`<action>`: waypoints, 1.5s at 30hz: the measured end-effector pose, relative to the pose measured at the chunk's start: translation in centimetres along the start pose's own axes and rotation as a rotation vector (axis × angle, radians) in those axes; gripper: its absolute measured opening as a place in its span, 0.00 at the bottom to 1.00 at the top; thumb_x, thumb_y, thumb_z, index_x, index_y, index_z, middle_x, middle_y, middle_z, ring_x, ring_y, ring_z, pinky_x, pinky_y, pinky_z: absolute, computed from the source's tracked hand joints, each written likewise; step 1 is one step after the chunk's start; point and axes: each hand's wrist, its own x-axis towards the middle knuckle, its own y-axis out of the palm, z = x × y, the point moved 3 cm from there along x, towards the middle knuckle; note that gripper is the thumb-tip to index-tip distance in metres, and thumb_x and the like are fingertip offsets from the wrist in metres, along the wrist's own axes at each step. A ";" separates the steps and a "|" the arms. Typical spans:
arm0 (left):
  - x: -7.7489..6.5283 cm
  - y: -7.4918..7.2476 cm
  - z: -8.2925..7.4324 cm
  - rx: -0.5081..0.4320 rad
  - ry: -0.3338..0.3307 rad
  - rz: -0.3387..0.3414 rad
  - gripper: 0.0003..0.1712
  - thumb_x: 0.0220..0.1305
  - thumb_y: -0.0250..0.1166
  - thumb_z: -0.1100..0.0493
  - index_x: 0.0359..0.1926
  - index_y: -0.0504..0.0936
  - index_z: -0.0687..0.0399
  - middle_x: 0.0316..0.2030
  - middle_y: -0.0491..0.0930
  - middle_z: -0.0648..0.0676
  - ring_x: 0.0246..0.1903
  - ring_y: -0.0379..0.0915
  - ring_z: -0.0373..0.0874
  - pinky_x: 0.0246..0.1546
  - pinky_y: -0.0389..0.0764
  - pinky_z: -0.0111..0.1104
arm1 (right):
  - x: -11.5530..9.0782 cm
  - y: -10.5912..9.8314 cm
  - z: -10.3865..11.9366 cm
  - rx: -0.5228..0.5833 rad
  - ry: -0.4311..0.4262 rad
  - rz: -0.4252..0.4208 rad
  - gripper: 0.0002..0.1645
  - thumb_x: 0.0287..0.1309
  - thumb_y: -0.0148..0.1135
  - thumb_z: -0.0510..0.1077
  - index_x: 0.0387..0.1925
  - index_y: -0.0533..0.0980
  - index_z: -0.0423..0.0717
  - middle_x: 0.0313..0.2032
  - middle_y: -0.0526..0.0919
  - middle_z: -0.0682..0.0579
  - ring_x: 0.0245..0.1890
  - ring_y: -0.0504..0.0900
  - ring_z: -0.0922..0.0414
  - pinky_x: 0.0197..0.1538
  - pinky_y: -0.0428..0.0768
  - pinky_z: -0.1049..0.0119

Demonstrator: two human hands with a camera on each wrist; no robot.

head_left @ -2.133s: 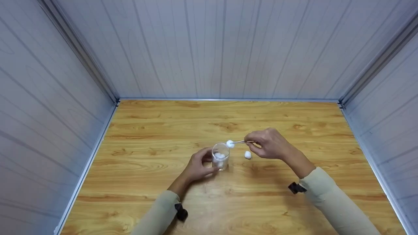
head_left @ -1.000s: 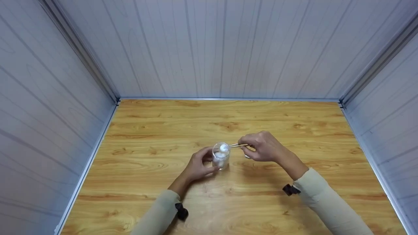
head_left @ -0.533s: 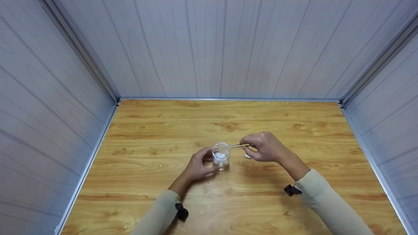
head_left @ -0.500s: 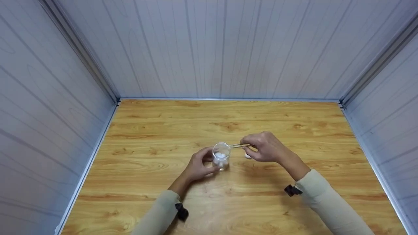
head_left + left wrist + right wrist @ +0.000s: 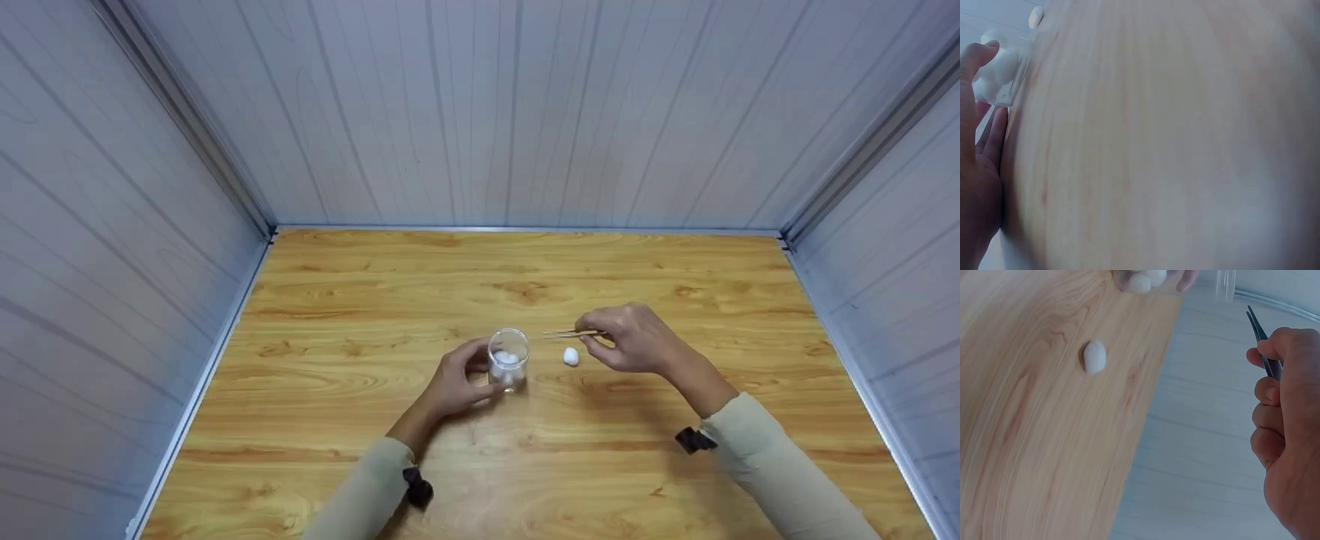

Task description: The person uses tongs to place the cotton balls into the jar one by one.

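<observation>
My left hand holds a clear glass beaker upright on the table, thumb on the near side and fingers behind it. Several white cotton balls lie in the lower part of the beaker. To its right, my right hand pinches metal tweezers above the table. The tweezer tips point left toward the beaker, stand slightly apart and have nothing between them. One loose cotton ball lies on the table below the tweezers, also seen by the right wrist camera as a white cotton ball.
The wood-grain table is bounded by a pale panelled back wall and side walls on the left and right. Metal strips run along the table's edges.
The tweezers carried a cotton ball into the beaker and let it go there. My right hand then drew the tweezers back to the right. My left hand has stayed on the beaker.
</observation>
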 end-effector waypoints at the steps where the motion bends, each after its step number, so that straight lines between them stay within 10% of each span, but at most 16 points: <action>1: 0.0 0.0 0.0 0.002 -0.002 -0.001 0.39 0.60 0.86 0.62 0.71 0.82 0.63 0.61 0.88 0.64 0.60 0.86 0.50 0.64 0.93 0.37 | -0.1 -0.1 0.0 -0.006 0.002 0.002 0.03 0.70 0.71 0.39 0.40 0.89 0.45 0.32 0.95 0.51 0.20 0.86 0.60 0.22 0.82 0.65; 45: 0.1 0.1 0.0 0.004 -0.010 -0.005 0.40 0.60 0.86 0.62 0.71 0.82 0.64 0.59 0.89 0.66 0.59 0.88 0.56 0.65 0.93 0.39 | -4.1 1.0 -3.5 -0.057 0.173 0.109 0.04 0.67 0.74 0.39 0.41 0.90 0.44 0.33 0.95 0.49 0.24 0.89 0.56 0.27 0.88 0.59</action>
